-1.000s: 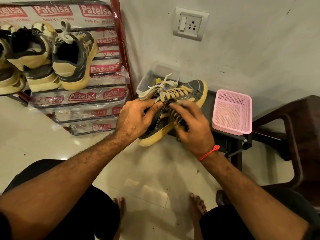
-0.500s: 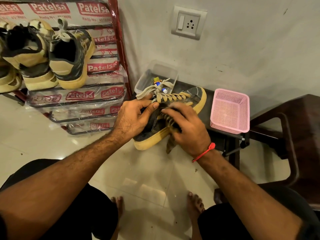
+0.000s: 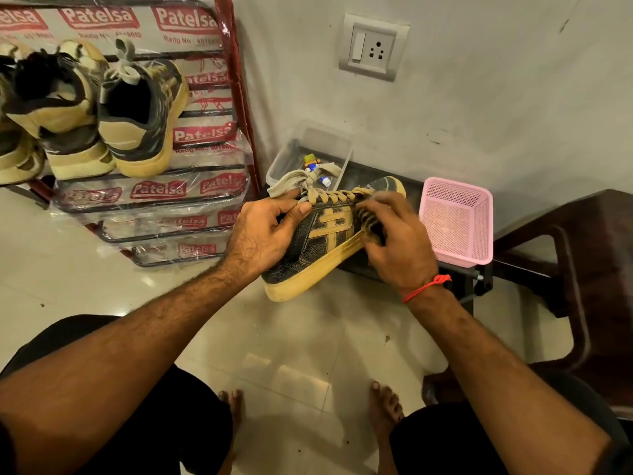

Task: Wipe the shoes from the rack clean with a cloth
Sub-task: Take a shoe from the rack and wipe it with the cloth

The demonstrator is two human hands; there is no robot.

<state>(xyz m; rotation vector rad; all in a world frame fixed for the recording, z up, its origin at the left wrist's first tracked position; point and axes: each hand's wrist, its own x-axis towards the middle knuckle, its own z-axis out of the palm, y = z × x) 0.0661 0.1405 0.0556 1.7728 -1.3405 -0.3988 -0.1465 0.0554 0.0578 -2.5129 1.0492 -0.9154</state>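
Pale tiled floor (image 3: 291, 365), grey wall with a switch socket (image 3: 373, 48). Head view, the only one: shoe rack (image 3: 226, 97) at left, wrapped in printed plastic, with several tan-and-dark shoes (image 3: 137, 114) standing on it heel-out. My left hand (image 3: 263, 234) grips the dark sneaker (image 3: 318, 248) at its heel end, thumb by the laces, fingers curled round the collar. My right hand (image 3: 397, 241) presses a dark striped cloth (image 3: 368, 222) against the sneaker's side near the toe, fingers curled on it; the cloth is blurred. Sneaker is held tilted, in front of a low dark stand (image 3: 373, 173). Clear tub (image 3: 308, 156) and pink basket (image 3: 455, 221) sit on that stand.
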